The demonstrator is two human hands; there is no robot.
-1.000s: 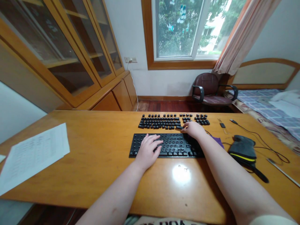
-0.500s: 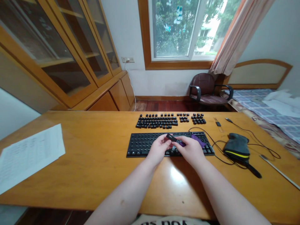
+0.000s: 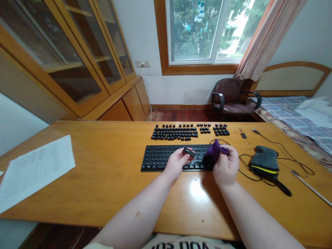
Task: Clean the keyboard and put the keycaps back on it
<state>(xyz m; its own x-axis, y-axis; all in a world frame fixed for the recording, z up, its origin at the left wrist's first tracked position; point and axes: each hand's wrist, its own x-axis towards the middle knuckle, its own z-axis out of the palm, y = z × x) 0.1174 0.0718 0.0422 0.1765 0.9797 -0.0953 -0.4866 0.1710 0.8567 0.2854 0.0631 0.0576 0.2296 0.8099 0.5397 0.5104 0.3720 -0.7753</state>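
Between the thumb and fingers of my left hand (image 3: 177, 162) is a long black keycap (image 3: 189, 152), held over the middle of the keyboard. My right hand (image 3: 226, 166) pinches a purple cloth (image 3: 214, 151), which hangs over the keyboard's right part. Beneath both hands lies the black keyboard (image 3: 158, 157), most of its keycaps off and a few still on along the front row. Behind it, the loose black keycaps (image 3: 175, 132) are laid out in rows like a keyboard's layout.
Right of the keyboard lie a grey glove-like cloth item (image 3: 264, 160) with a yellow stripe, a coiled black cable (image 3: 250, 177), a thin white stick (image 3: 311, 186) and a small keycap puller (image 3: 243, 135). Printed papers (image 3: 38, 169) lie at the table's left.
My right hand has moved right, away from my left hand, lifting the purple cloth off the keycap and keyboard. My left hand keeps the keycap in nearly the same place.
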